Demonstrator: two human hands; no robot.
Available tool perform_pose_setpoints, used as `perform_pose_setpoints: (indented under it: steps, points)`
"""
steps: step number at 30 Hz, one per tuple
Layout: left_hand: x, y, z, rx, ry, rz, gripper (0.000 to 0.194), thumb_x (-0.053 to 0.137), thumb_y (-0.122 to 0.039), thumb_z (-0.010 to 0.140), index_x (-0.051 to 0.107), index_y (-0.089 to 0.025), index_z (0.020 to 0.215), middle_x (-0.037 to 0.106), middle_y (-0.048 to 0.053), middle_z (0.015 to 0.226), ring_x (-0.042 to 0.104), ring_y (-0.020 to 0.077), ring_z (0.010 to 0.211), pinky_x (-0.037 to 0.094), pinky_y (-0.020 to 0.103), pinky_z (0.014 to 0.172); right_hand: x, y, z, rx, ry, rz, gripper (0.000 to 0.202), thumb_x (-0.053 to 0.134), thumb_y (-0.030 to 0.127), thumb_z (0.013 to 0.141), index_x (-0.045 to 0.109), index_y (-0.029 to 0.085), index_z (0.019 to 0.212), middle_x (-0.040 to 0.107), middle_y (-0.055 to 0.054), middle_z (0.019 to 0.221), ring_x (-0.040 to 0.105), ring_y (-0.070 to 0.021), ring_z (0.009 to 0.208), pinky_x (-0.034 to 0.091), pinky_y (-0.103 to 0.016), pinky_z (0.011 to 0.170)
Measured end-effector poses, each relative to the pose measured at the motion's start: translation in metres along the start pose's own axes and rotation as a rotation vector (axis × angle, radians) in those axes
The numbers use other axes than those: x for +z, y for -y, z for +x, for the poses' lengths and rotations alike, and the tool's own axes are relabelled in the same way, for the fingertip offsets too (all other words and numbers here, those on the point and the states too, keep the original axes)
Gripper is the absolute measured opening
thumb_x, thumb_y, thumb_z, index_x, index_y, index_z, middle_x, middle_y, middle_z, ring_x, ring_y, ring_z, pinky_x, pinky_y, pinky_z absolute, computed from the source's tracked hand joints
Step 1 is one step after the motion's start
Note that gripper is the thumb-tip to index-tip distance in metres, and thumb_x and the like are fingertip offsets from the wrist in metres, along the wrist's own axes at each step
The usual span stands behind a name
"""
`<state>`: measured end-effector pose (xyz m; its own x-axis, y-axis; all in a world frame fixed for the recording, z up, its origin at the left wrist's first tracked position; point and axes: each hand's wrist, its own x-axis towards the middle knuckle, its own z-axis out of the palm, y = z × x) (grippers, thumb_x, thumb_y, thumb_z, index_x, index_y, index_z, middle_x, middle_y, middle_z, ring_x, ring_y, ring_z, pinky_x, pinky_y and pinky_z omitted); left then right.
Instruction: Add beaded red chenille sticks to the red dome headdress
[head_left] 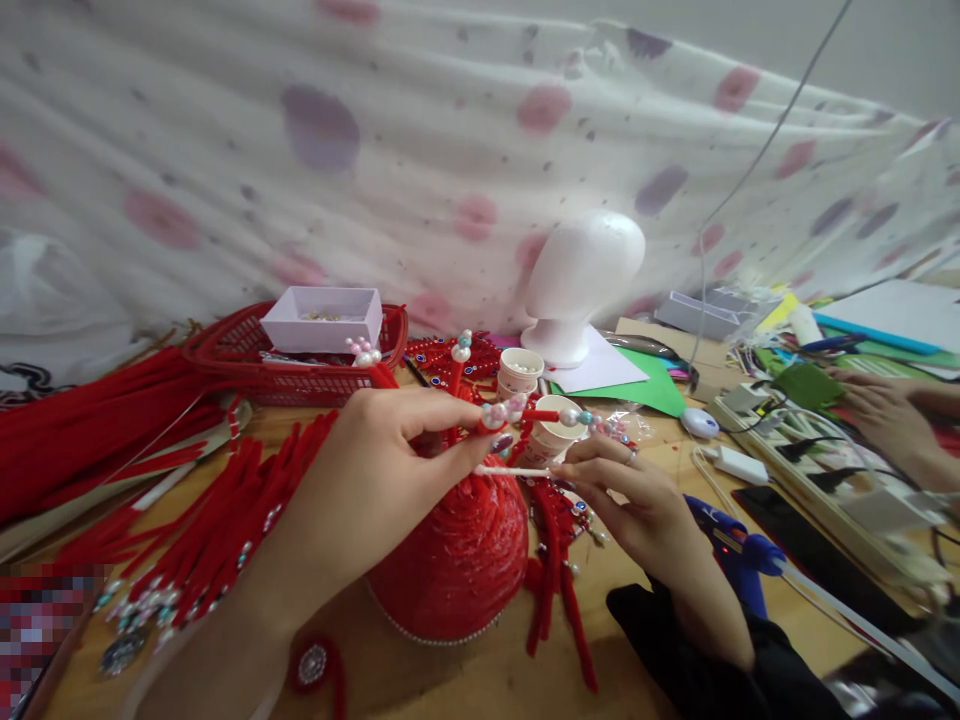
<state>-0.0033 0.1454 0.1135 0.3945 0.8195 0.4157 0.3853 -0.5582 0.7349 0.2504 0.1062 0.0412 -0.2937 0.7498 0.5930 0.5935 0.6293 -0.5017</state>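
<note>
My left hand (390,450) reaches over a red, ridged dome (465,560) edged with small pearls, its thumb and fingers pinched together. My right hand (637,495), with a ring on one finger, pinches the right end of a short, thin white strip (517,471). The strip's left end meets my left thumb tip; whether it is a stick or a string I cannot tell. Just above the strip, a red fuzzy stem (541,415) tipped with pearl beads lies between the hands. Another bead-topped red stem (456,375) stands up behind my left hand.
Red bead-ended stems (247,500) lie at left, before a red basket (300,380) with a white box. Paper cups (519,375) and a white foam head (585,280) stand behind. At right are a blue glue gun (731,545), a power strip (817,490) and another person's hands (885,420).
</note>
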Motion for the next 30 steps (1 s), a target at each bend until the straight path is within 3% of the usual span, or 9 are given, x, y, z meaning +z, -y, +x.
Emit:
perform_pose_setpoints:
  steps: [3,9,16,20,30]
  points:
    - [-0.0001,-0.0005,-0.0005,-0.003,0.005,-0.001,0.012,0.066,-0.025,0.086,0.077,-0.023,0.081,0.075,-0.004,0.076,0.065,0.0121,0.067,0.051,0.02,0.063,-0.0017,0.001,-0.0004,-0.007,-0.049,-0.022,0.016,0.058,0.013,0.094,0.07,0.024,0.097,0.066,-0.004,0.089,0.065,-0.0176,0.082,0.052,-0.028,0.069]
    - [0.0003,-0.001,0.0008,0.008,0.003,-0.009,0.013,0.066,-0.024,0.086,0.076,-0.023,0.078,0.074,-0.004,0.072,0.065,0.0123,0.065,0.05,0.021,0.061,0.0002,0.0025,-0.0001,-0.019,0.022,0.015,0.018,0.058,0.013,0.094,0.067,0.022,0.082,0.063,-0.003,0.084,0.063,-0.0155,0.074,0.05,-0.026,0.063]
    - [-0.0002,0.0004,-0.0001,0.008,0.011,0.0,0.013,0.066,-0.023,0.086,0.077,-0.026,0.082,0.076,-0.005,0.078,0.066,0.0119,0.069,0.048,0.02,0.059,-0.0013,0.001,-0.0004,-0.026,-0.051,-0.011,0.016,0.061,0.009,0.091,0.069,0.024,0.093,0.064,-0.003,0.088,0.064,-0.016,0.079,0.05,-0.026,0.067]
    - [-0.0011,-0.0007,-0.0008,0.015,-0.009,0.008,0.012,0.066,-0.025,0.086,0.078,-0.026,0.085,0.075,-0.005,0.076,0.065,0.0118,0.066,0.049,0.021,0.062,-0.0003,0.0033,0.0004,-0.02,0.009,0.022,0.018,0.059,0.01,0.093,0.07,0.023,0.09,0.064,-0.003,0.087,0.064,-0.0165,0.079,0.05,-0.027,0.067]
    - [-0.0005,0.0019,-0.0008,0.039,0.003,0.016,0.014,0.065,-0.022,0.086,0.075,-0.023,0.075,0.074,-0.005,0.073,0.064,0.0115,0.065,0.047,0.021,0.059,-0.003,-0.001,-0.0037,0.016,-0.054,-0.009,0.023,0.06,0.008,0.091,0.07,0.026,0.102,0.066,-0.003,0.091,0.065,-0.0173,0.081,0.051,-0.029,0.069]
